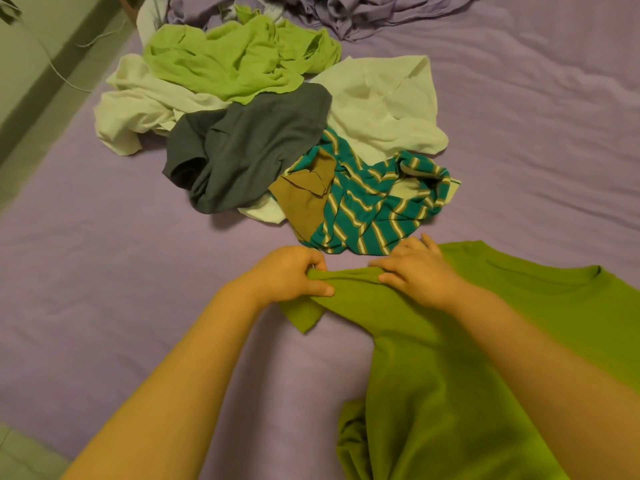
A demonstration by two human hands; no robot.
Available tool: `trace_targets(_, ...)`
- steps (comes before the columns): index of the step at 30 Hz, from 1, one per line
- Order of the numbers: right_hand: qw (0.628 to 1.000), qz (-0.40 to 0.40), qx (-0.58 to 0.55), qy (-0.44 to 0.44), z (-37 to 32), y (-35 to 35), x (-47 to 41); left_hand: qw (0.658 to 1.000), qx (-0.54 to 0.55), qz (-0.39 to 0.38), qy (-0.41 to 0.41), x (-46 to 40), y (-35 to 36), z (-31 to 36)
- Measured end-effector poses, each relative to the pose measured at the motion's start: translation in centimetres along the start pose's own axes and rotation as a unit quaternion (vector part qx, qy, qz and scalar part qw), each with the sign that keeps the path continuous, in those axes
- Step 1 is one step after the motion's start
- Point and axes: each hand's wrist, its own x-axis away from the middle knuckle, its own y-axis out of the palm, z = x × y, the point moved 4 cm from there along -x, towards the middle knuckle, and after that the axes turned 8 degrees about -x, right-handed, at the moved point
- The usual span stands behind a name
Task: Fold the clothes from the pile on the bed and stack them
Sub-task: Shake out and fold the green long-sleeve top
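1. The main risk, as I judge it: the sleeve (304, 311) is bunched between the two hands, and if it is pulled flat unevenly the fold will set in crooked, leaving a twisted edge under the shirt (450, 375).
2. The left hand (294, 275) pinches the sleeve's gathered edge between thumb and curled fingers; the right hand (412, 271) grips the same ridge of cloth just beside it, fingers curled over the top. With both hands so close together, little of the shirt is controlled, so the lower body could drag and wrinkle if lifted.
3. The shirt's lower left edge, at the bottom centre of the frame, is already rumpled; left alone, that lump would probably carry into the folded piece.
4. The striped top (377, 206) lies just beyond the hands, nearly touching them. A forward sweep could snag it and pull the pile (256, 116) apart.
5. The shirt is olive green, plain, with a ribbed round collar (554, 277) at centre right. It lies mostly spread on the bed (104, 271), filling the lower right of the frame.
6. The pile sits upper centre: light green, white, grey and striped pieces, all unfolded. No finished stack is in view.
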Motion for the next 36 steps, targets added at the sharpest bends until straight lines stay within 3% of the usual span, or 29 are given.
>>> trace_targets(2, 1.0, 0.006, -0.007, -0.007, -0.1, -0.6, -0.1, 0.999, 0.03, -0.021, 0.004, 0.4, -0.1, -0.4)
trace_targets(9, 0.97, 0.11, -0.217, 0.007, 0.3, -4.0, 0.1, 0.993, 0.089, -0.066, -0.042, 1.4, 0.1, -2.9)
trace_targets(12, 0.973, 0.145, -0.178, -0.007, 0.0, -4.0, -0.5, 0.977, 0.206, -0.026, -0.038, 1.8, -0.2, -3.2)
trace_targets(17, 0.964, 0.257, -0.056, 0.044, 0.8, -3.3, -0.8, 0.905, 0.398, 0.128, -0.081, 0.9, 0.0, -3.8)
trace_targets(19, 0.959, 0.28, 0.003, 0.052, 1.3, -2.9, -0.9, 0.918, 0.334, 0.176, -0.124, 0.0, 0.5, -4.5)
trace_targets(23, 0.953, 0.29, 0.08, 0.033, 1.4, -1.9, -2.5, 0.965, 0.017, 0.183, -0.187, -1.9, 0.9, -6.0)
trace_targets(27, 0.952, 0.301, 0.058, 0.017, 0.6, -1.0, -2.9, 0.931, -0.206, 0.207, -0.22, -2.3, 1.0, -5.0)
trace_targets(29, 0.946, 0.323, 0.015, 0.012, 0.6, -0.6, -1.3, 0.92, -0.215, 0.281, -0.167, -2.0, 1.6, -2.6)
trace_targets(32, 0.941, 0.335, -0.023, 0.045, 2.7, 0.2, 2.3, 0.905, -0.153, 0.396, 0.033, -1.6, 3.1, 3.3)
trace_targets(34, 0.949, 0.297, -0.042, 0.093, 5.3, 1.0, 4.6, 0.916, -0.139, 0.35, 0.14, -2.7, 4.9, 7.2)
trace_targets(36, 0.96, 0.236, -0.054, 0.143, 8.0, 1.6, 6.3, 0.948, -0.122, 0.232, 0.182, -4.8, 7.4, 10.5)
